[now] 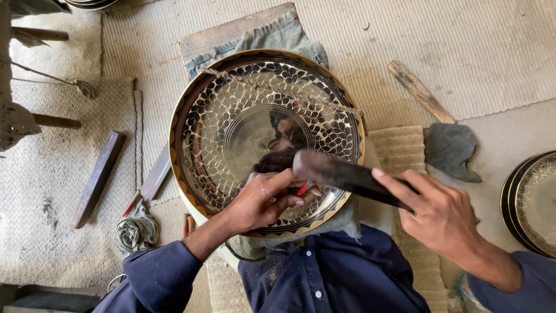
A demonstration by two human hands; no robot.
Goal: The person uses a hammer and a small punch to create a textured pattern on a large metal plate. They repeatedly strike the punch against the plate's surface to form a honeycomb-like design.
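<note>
So your big round engraved brass plate (pixel 255 110) sits dead centre of the frame on a cloth-padded block, its rim nearly touching your shirt at the bottom. Your left hand (pixel 263 200) is curled tight around a small red-handled chisel (pixel 302 189), planted on the plate's lower edge, just right of centre. Your right hand (pixel 443 217) is closed on the handle of a dark wooden mallet (pixel 341 174). The mallet's long axis runs from lower right up to the left, and its head end hangs right above the chisel hand, basically touching distance. So the left hand is the one on the plate; the right is off past the rim, over the mat. Another stack of plates (pixel 533 200) sits at the right edge.
</note>
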